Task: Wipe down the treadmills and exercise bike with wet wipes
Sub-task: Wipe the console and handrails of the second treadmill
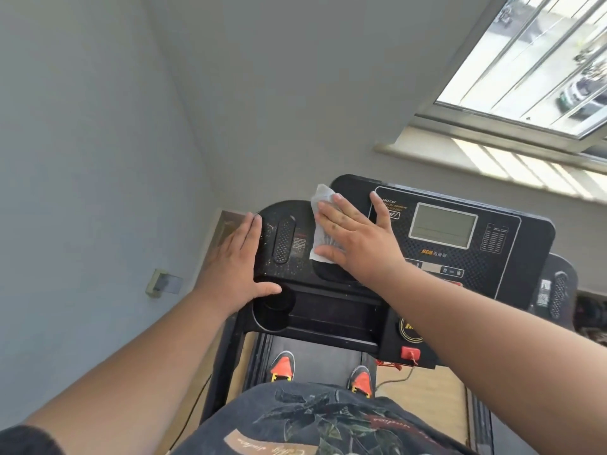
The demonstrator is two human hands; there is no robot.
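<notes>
Bare console point(502, 257) right of the display point(443, 225) — wall point(262, 93) close behind.

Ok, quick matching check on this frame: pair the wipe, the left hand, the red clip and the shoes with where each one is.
Things:
1. wipe
2. left hand
3. red clip
4. shoes

Places:
A. on the belt
B. lower right edge of the console
C. under the right hand
D. flat on the console's left end

Pairs: 1-C, 2-D, 3-B, 4-A
</notes>
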